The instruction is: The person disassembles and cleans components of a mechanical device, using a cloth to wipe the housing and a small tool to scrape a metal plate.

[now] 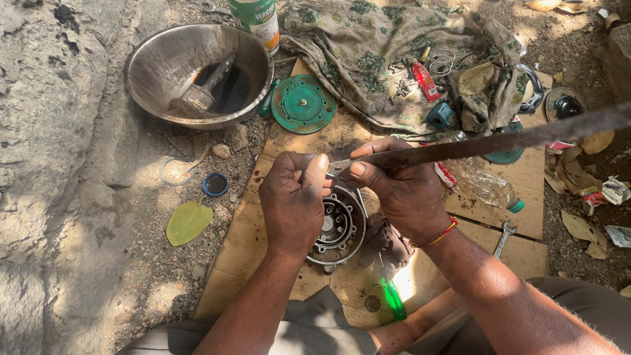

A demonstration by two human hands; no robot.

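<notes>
Hands meet at the middle of the frame over a round metal housing (pixel 338 227) that stands on a sheet of cardboard (pixel 256 236) laid on stony ground. The left hand (pixel 294 197) is curled shut at the housing's upper rim, thumb up, though what its fingers pinch is hidden by the hand itself. The right hand (pixel 401 190) is clamped on a long flat metal file (pixel 486 143), thumb and forefinger gripping near its tip; the file runs from just above the housing up and out to the right edge of the frame, and its tip lies just beside the left thumb. A dark rag (pixel 384 243) sits against the housing's right side under the right wrist, and a green-handled screwdriver (pixel 393 297) lies below it at the lower centre. A small spanner (pixel 504 236) rests on the cardboard to the right. At the upper left a steel bowl (pixel 154 69) holds dark liquid and a paintbrush (pixel 205 91). Just right of the bowl lies a green round cover plate (pixel 303 104), and beyond it a patterned cloth (pixel 388 59) spread with small parts fills the upper centre. A clear plastic bottle (pixel 483 184) lies on its side right of the hands. A green leaf (pixel 188 222) rests on the dirt at the left.
</notes>
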